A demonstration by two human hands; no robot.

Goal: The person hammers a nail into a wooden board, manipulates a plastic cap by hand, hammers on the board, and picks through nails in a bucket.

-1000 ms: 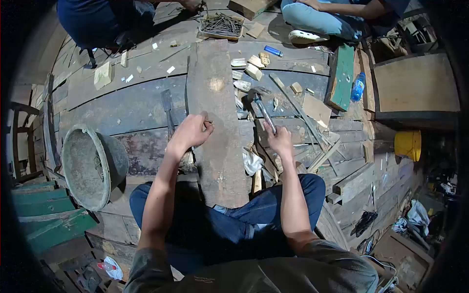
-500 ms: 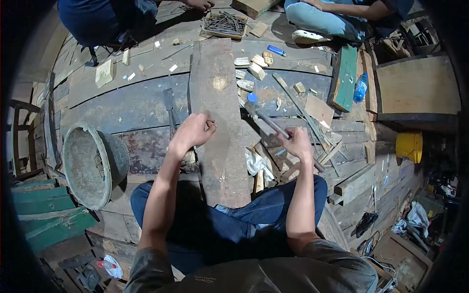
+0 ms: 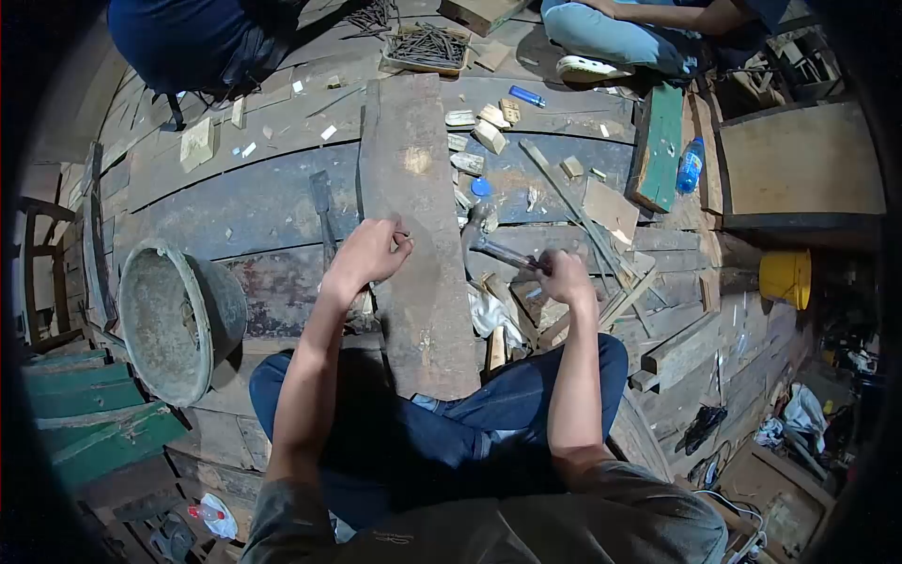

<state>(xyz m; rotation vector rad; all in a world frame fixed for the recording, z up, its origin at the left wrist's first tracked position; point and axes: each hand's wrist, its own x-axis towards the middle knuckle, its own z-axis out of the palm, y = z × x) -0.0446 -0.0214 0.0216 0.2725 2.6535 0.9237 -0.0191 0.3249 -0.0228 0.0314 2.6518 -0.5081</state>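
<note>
A long wooden plank [image 3: 413, 310] lies lengthwise in front of my crossed legs. My left hand [image 3: 369, 254] rests at its left edge, thumb and fingers pinched together over the wood. Whatever is between those fingertips is too small to make out. To the right of the plank, my right hand [image 3: 567, 276] is wrapped around the handle of a hammer [image 3: 507, 253], whose head points left toward the plank and looks blurred. A flat dark chisel-like tool [image 3: 322, 202] lies beyond my left hand.
A tray of nails [image 3: 427, 49] sits past the plank's far end. Wood offcuts [image 3: 489, 136] and a blue lighter [image 3: 527, 96] lie to the right. A bucket [image 3: 202, 320] stands at left, a green beam [image 3: 660, 150] at right. Two people sit opposite.
The hammer has swung in my right hand, its head turning lower and the handle lying flatter. My left hand stays almost still. The whole view has shifted slightly.
</note>
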